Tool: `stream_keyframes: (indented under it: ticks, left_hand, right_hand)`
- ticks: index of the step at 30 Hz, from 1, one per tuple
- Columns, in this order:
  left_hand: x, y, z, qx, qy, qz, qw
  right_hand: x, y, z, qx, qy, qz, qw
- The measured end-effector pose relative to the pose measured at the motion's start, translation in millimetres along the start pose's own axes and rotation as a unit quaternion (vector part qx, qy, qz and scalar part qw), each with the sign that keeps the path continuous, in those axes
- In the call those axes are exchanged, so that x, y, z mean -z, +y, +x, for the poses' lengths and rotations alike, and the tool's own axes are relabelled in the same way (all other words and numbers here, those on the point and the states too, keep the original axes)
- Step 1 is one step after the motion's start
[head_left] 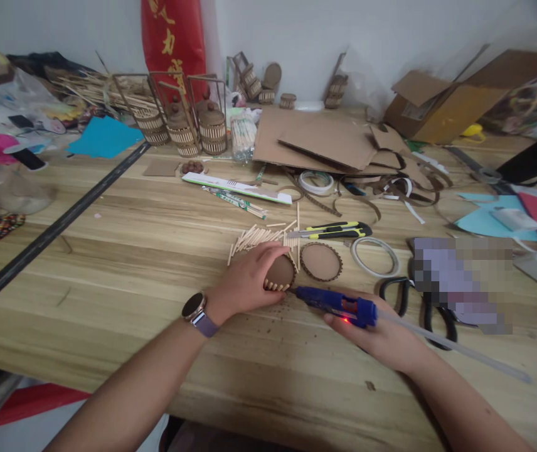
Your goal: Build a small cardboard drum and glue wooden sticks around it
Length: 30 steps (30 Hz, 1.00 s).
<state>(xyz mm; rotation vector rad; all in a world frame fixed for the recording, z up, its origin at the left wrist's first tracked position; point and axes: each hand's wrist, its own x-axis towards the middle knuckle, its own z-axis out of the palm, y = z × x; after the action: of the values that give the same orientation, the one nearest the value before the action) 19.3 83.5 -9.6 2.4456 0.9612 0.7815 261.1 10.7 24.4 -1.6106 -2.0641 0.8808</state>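
Observation:
My left hand (252, 276), with a watch on the wrist, is closed around the edge of a round cardboard disc (281, 270). Short wooden sticks line part of the disc's near rim. In my right hand (381, 336) is a blue hot glue gun (337, 304) with a red light on; a long clear glue stick (475, 358) sticks out of its back. The gun's nozzle is at the disc's near rim, where I cannot tell whether it touches. Beside it lies a second cardboard disc (321, 261) with a corrugated rim. Cut wooden sticks (259, 236) are heaped behind my left hand.
A yellow-black utility knife (334, 230), a tape roll (374, 256) and black-handled scissors (403, 295) lie nearby. Further back are cardboard sheets (315, 138), small stick-sided baskets (212, 130) and a cardboard box (457, 94). A dark strip (61, 226) crosses the table's left side.

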Motion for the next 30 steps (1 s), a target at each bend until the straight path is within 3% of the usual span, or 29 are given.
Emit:
stream_keyframes:
  ticks: [23, 27, 30]
  left_hand:
    - [0.4, 0.3, -0.1, -0.002, 0.001, 0.008, 1.0]
    - [0.1, 0.6, -0.1, -0.001, -0.008, 0.01, 1.0]
    - [0.2, 1.0, 0.0, 0.005, -0.009, 0.004, 1.0]
  right_hand:
    - [0.9, -1.0, 0.2, 0.011, -0.012, -0.001, 1.0]
    - [-1.6, -1.7, 1.4, -0.026, 0.02, 0.017, 0.999]
    - [-4.7, 3.6, 1.2, -0.095, 0.076, 0.082, 0.989]
